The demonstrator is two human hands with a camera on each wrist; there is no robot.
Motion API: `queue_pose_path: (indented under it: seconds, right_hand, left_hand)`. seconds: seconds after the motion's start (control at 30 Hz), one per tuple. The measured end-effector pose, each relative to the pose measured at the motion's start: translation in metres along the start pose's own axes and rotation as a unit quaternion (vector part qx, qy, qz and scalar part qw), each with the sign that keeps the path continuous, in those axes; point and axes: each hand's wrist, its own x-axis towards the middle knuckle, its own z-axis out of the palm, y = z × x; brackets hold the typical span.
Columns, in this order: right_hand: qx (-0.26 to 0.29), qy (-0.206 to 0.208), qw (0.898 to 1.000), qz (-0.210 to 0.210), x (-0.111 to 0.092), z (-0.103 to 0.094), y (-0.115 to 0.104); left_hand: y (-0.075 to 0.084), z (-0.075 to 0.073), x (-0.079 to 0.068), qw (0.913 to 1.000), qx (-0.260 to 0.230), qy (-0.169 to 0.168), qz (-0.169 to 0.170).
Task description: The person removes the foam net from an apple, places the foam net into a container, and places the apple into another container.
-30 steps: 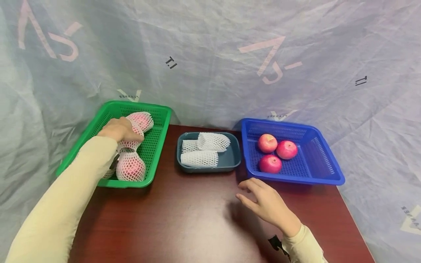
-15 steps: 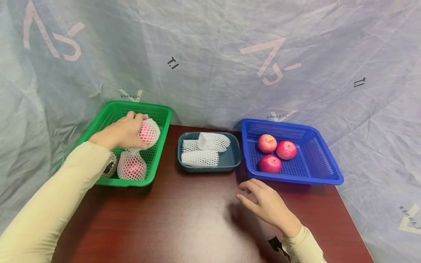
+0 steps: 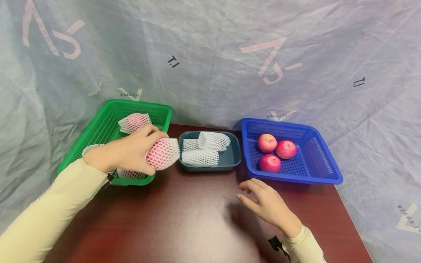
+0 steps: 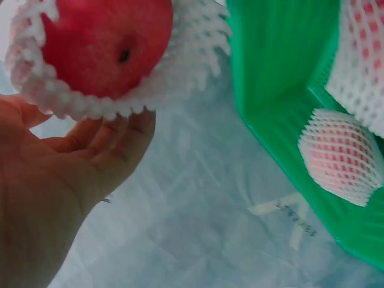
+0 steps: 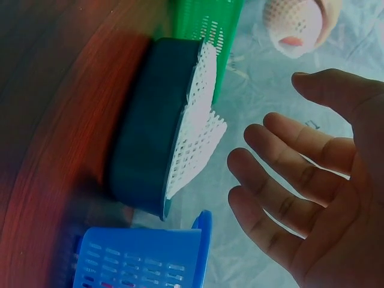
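My left hand [image 3: 131, 149] grips a red apple [image 4: 111, 48] wrapped in a white foam net [image 3: 171, 153], held up over the right rim of the green basket [image 3: 163, 120]. In the left wrist view the net's end gapes and bares the apple's skin. Other netted apples lie in that basket, one at the back [image 3: 135, 122] and others partly hidden under my left hand and wrist. My right hand [image 3: 268, 202] hovers above the table in front of the blue basket [image 3: 315, 177], fingers relaxed and holding nothing, as the right wrist view [image 5: 324, 180] also has it.
Between the baskets stands a dark teal tray [image 3: 230, 162] with several white foam nets [image 3: 200, 157] in it. Three bare red apples [image 3: 270, 163] lie in the blue basket. All stand on a reddish-brown table [image 3: 190, 223], with a grey printed cloth [image 3: 210, 65] hanging behind.
My left hand has lifted a netted apple from the green basket and carried it right and toward me, over the basket's rim. The right hand has stayed in place.
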Motion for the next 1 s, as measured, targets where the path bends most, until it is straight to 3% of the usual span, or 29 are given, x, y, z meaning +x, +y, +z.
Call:
queue_pose_path:
  seconds: [0.2,0.43,0.67,1.0]
  right_hand:
    - [0.007,0.007,1.0,-0.025,0.003,0.0,-0.001]
    - [0.037,0.026,0.997,-0.055,0.009,-0.002,-0.004]
    - [0.049,0.039,0.995,-0.076,0.022,-0.006,-0.011]
    - [0.1,0.089,0.977,-0.165,0.051,0.0,-0.031]
  left_hand:
    - [0.027,0.004,-0.007,0.9986,0.009,-0.004,0.052]
    - [0.042,0.01,-0.01,0.998,0.007,-0.004,0.063]
    - [0.055,0.019,-0.004,0.9953,-0.012,-0.016,0.094]
    - [0.078,0.037,0.004,0.9891,-0.03,-0.017,0.143]
